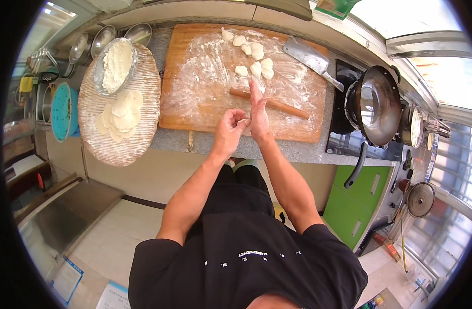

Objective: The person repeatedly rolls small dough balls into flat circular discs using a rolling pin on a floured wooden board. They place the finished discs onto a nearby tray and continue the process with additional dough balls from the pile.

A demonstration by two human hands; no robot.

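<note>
Over the near edge of the floured wooden board [195, 110], my two hands are close together. My left hand [231, 133] is closed, fingers curled and thumb against the fingertips; whatever it may hold is hidden. Beside it my right hand [259, 116] is held upright on edge, fingers stretched out and pointing away from me. A wooden rolling pin [287, 108] lies aslant on the board, partly behind my right hand. Beyond it sit several small lumps of dough [255, 68]. At the board's far right corner lies a cleaver [305, 54].
To the left, a round floured board [143, 121] carries a glass bowl of flour [98, 85] and stacked dough wrappers [121, 114]. A turquoise basin [64, 110] is farther left. On the right, a wok [377, 121] sits on the stove, its handle jutting toward me.
</note>
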